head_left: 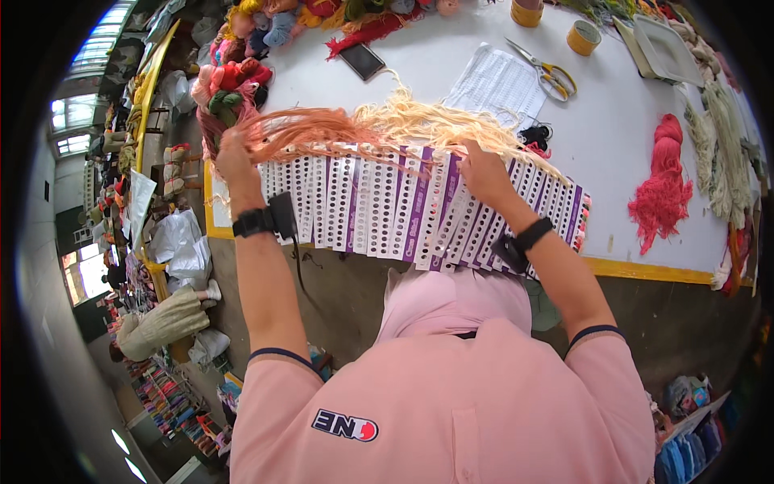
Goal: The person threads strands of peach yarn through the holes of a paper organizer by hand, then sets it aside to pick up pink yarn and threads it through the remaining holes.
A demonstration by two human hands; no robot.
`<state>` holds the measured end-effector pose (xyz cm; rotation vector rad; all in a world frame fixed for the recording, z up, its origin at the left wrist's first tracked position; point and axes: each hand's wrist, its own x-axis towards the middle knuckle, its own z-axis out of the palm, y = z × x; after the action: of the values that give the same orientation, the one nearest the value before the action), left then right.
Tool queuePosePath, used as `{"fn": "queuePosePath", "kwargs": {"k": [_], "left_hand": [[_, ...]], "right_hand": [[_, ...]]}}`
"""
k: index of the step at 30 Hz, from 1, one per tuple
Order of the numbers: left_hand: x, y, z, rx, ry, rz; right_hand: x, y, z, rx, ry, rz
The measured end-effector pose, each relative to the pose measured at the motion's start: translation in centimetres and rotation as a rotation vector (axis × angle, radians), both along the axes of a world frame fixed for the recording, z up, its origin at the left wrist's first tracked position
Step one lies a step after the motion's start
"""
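A row of overlapping white and purple punched thread cards point(343, 206) lies along the table's near edge, overhanging it. Salmon embroidery thread point(306, 129) is spread across the tops of the left-hand cards, and cream thread point(419, 117) across those farther right. My left hand point(235, 161) is closed at the left end of the row, on the salmon thread. Over the right half of the cards, my right hand point(486, 176) has its fingers bent inward at the card tops beside the cream thread. What lies between those fingertips is hidden.
Beyond the cards on the white table point(597, 145) are a phone point(362, 60), a printed sheet point(498, 85), yellow-handled scissors point(556, 81) and tape rolls point(583, 37). A red skein point(663, 181) lies right; coloured yarn point(234, 81) is heaped left. A person point(165, 323) is at far left.
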<state>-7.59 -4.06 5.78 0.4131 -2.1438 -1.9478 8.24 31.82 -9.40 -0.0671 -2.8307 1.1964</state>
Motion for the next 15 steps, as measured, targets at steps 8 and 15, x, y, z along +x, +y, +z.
{"fn": "queuePosePath", "kwargs": {"k": [8, 15], "left_hand": [[9.7, 12.7, -5.3, 0.342, -0.542, -0.65], [8.6, 13.5, -14.4, -0.481, -0.165, -0.79]], "right_hand": [[5.3, -1.5, 1.7, 0.365, 0.329, 0.238], [2.5, -4.0, 3.5, 0.15, 0.076, 0.003]]}}
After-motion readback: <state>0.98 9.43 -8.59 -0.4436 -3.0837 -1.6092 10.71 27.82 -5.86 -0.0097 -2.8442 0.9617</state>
